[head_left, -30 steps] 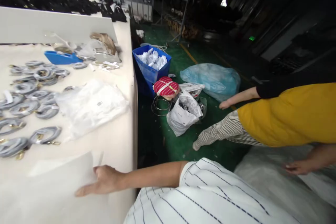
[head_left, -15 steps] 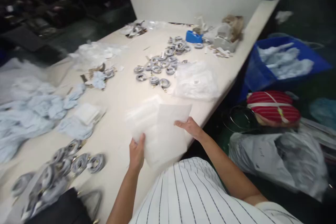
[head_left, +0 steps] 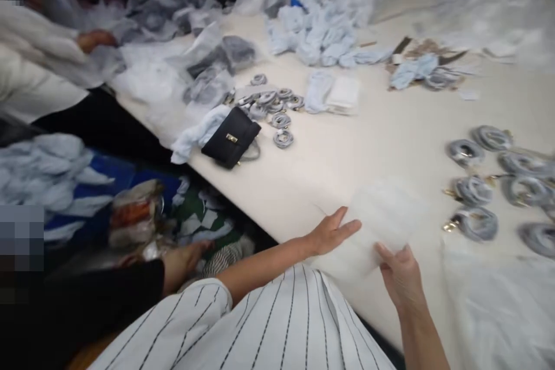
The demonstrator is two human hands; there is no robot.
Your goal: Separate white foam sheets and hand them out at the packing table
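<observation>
Head view, swung left: hands (head_left: 333, 233) (head_left: 402, 278) still at translucent sheet (head_left: 385, 211)

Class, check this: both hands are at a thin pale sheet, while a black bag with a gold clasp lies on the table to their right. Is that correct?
Not quite: the side is wrong. The head view shows the black bag with its gold clasp on the table, to the left of the hands. The left hand and right hand are indeed at the thin pale sheet.
</observation>
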